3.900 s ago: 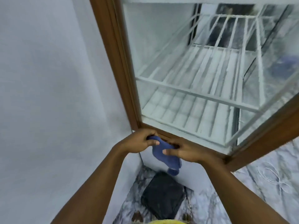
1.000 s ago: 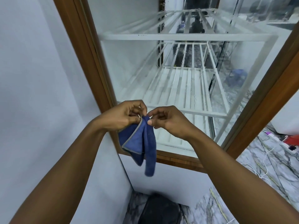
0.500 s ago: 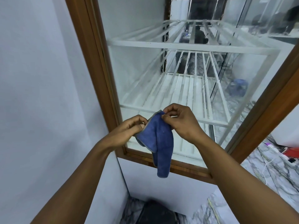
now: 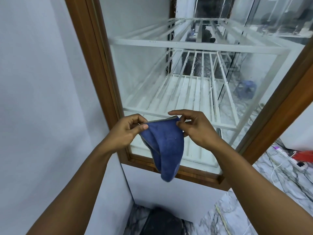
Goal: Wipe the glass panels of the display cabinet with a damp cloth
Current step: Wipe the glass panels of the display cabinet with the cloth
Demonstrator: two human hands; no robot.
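"Where was the cloth when you looked?"

"Mid-frame, in front of the lower part of the cabinet. It was a blue terry cloth with grey edging (image 4: 162, 146), held up by its top hem and hanging in a loose fold, the tail reaching past the bottom rail. It didn't touch the glass."

"And the hands?"

"The left hand (image 4: 126, 131), left of centre, pinched one end of the hem between thumb and forefinger, the other fingers curled in behind. The right hand (image 4: 194, 128), just right of centre, pinched the other end between the thumb and a bent finger, and its forefinger stuck out straight above the hem. The hem ran nearly taut between them."

"What about the cabinet itself?"

"The clear glass panel (image 4: 149, 73) filled the upper middle, set in a brown wooden frame (image 4: 94, 65). Behind it were white slatted metal shelves (image 4: 177, 95), one above another. The glass at the back looked streaked, and a blurry blue shape (image 4: 245, 89) showed through at the right."

"Anything else around?"

"A plain white wall (image 4: 42, 82) on the left, and a grey-veined marble floor (image 4: 286, 180) at lower right with a white power strip (image 4: 281, 152) and something red (image 4: 304, 156) near the edge. A black object (image 4: 162, 223) lay at the bottom centre; I couldn't tell what it was."
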